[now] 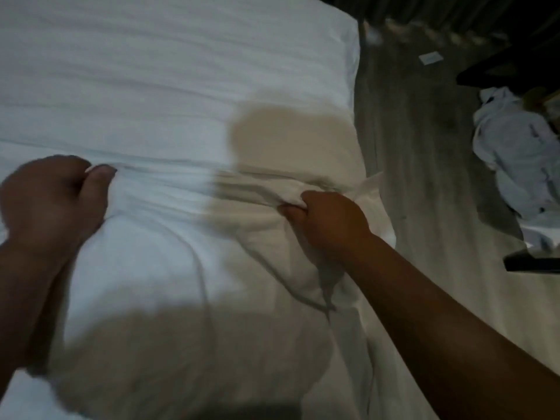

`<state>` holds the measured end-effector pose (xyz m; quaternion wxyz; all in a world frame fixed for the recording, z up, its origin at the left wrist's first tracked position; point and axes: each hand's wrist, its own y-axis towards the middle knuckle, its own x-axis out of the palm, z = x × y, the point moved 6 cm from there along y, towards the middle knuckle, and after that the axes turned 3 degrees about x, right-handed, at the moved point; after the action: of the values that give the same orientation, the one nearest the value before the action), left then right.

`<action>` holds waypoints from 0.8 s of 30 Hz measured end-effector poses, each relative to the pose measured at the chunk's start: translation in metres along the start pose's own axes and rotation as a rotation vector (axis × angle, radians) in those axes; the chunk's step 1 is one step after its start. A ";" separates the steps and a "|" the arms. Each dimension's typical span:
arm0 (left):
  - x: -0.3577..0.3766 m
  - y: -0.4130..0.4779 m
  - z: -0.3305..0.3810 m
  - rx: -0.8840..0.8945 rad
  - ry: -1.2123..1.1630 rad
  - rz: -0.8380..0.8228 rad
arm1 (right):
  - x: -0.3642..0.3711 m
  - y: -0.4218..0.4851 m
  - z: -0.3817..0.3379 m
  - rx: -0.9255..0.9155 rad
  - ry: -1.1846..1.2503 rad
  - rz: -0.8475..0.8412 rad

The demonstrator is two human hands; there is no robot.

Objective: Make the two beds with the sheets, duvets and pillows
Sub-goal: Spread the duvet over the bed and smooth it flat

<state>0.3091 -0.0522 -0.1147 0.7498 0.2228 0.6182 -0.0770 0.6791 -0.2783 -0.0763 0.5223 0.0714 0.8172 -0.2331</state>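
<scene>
Both your hands are on the white bedding point(181, 86) that covers the bed point(353, 95), along a fold that runs across the mattress. Your left hand point(51, 201) has its fingers curled with the thumb pinched down at the fold, so its grip is closed on the fabric. Your right hand point(327, 219) has a bunch of the same fabric balled up in its fist near the bed's right edge. That edge is just beside your right hand, with a bit of cloth hanging over it, and past it is open wood-look floor point(424, 177), so there's room on that side. Further right a heap of white linen point(521, 165) lies on the floor, well apart from the bed, with dark furniture point(515, 56) above it and a dark flat thing point(533, 262) poking in from the frame edge that I can't identify. The left side and foot of the bed are cut off. The whole shot is blurry and your shadow falls over the lower half, so I can't tell if it's a sheet or a duvet. A small pale card point(430, 58) sits on the floor, and any print on it is too smeared to read.
</scene>
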 end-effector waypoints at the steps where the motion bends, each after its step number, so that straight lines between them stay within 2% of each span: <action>1: -0.006 0.014 0.038 0.010 0.013 -0.047 | 0.004 0.014 0.008 -0.004 0.002 0.008; 5: 0.013 0.028 0.096 0.156 0.203 -0.210 | 0.041 0.056 0.038 -0.044 -0.018 -0.040; 6: 0.026 0.022 0.093 0.103 0.229 -0.272 | 0.047 0.059 0.045 -0.041 -0.008 -0.045; 8: 0.040 0.009 0.086 0.081 0.235 -0.284 | 0.049 0.060 0.056 -0.061 -0.002 0.001; 12: 0.021 -0.009 0.091 0.035 0.017 -0.173 | 0.045 0.061 0.071 -0.061 -0.094 0.040; 16: 0.029 -0.023 0.079 -0.035 0.031 -0.196 | 0.041 0.070 0.069 -0.107 -0.028 0.008; 19: 0.029 0.006 0.063 -0.150 -0.047 -0.082 | 0.029 0.076 0.069 -0.137 0.016 0.031; 21: 0.021 0.045 0.064 -0.081 -0.053 -0.004 | 0.020 0.080 0.072 -0.130 0.012 0.089; 24: 0.027 0.092 0.089 0.090 0.078 -0.053 | 0.021 0.089 0.076 -0.063 -0.019 0.140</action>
<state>0.4307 -0.0047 -0.1071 0.7121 0.2426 0.6486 -0.1158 0.7642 -0.2377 -0.1487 0.5469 0.1097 0.8122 -0.1709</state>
